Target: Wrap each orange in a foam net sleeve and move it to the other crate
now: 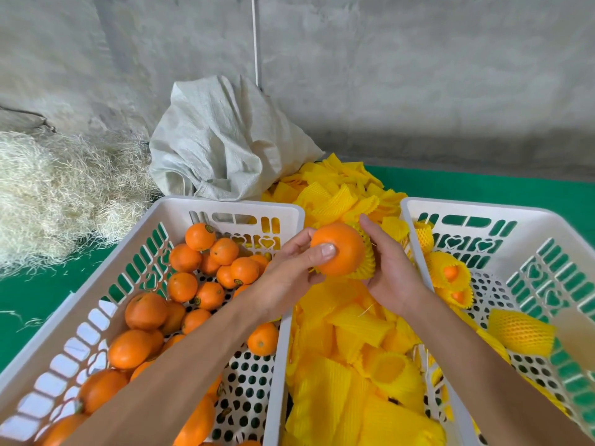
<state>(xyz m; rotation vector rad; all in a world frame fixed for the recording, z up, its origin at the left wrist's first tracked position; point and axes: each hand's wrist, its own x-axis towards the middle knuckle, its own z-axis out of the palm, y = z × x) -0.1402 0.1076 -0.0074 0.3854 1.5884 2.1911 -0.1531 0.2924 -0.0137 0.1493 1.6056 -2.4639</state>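
Note:
Between the two crates I hold one orange [341, 249] partly inside a yellow foam net sleeve [365, 262]. My left hand [289, 268] grips the orange, thumb pressed on its near face. My right hand [391, 272] cups the sleeve around the orange's far side. The left white crate [135, 239] holds several bare oranges [182, 286]. The right white crate [415, 226] holds several oranges wrapped in yellow sleeves [520, 331].
A heap of loose yellow foam sleeves [347, 349] fills the gap between the crates and runs back to a grey woven sack [225, 140]. Pale straw [54, 191] lies at the left on the green surface [25, 297]. A concrete wall stands behind.

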